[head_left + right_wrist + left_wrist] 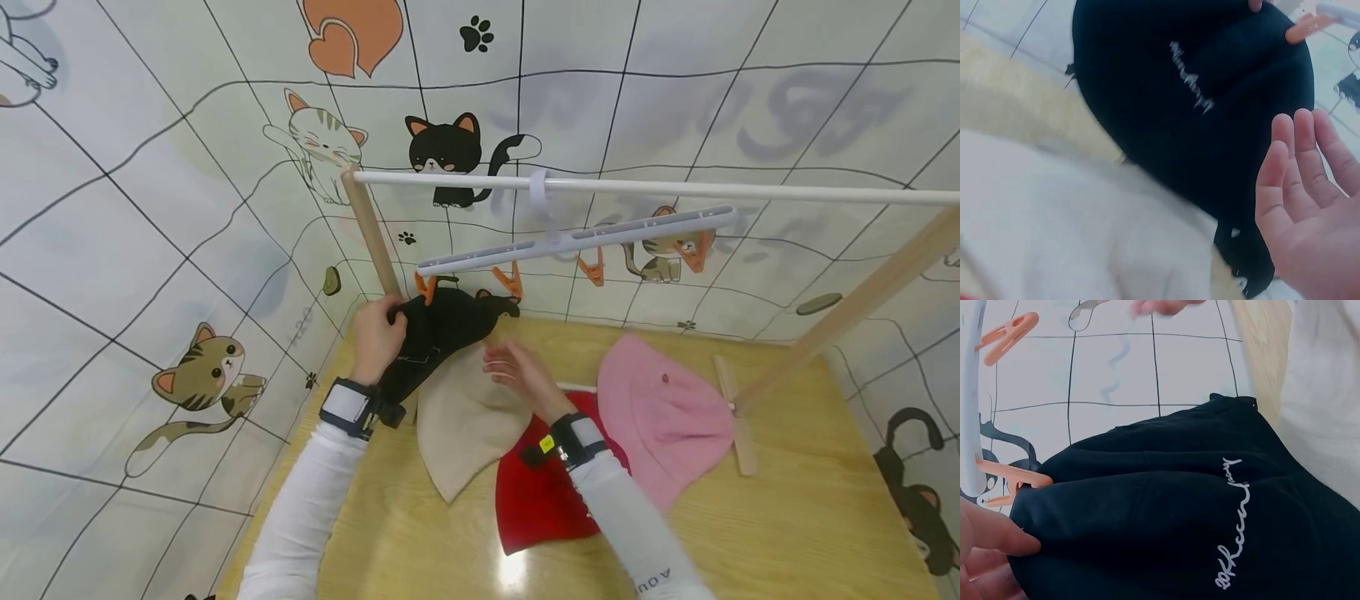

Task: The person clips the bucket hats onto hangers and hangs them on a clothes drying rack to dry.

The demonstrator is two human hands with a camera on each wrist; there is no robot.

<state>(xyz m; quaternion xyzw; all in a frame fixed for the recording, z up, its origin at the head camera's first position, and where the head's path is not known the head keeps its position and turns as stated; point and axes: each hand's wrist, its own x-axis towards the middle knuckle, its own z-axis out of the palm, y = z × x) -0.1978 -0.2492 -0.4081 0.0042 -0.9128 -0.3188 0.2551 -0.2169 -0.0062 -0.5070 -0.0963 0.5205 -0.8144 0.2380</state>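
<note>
A black bucket hat (450, 321) with white script lettering hangs at the left end of a white clip hanger (555, 245). One orange clip (1016, 478) bites its edge. My left hand (378, 340) pinches the hat's edge beside that clip, thumb and fingers on the fabric. Fingers extended and holding nothing, my right hand (1316, 206) hovers over a beige hat (472, 412), to the right of the black one. In the head view, the black hat overlaps the beige hat's upper left part.
The hanger hooks onto a white rod (660, 188) between wooden posts (847, 308). More orange clips (592, 268) dangle from it. On the wooden table (817, 508) lie a red hat (532, 500) and a pink hat (663, 408). A cat-print curtain (225, 208) stands behind and left.
</note>
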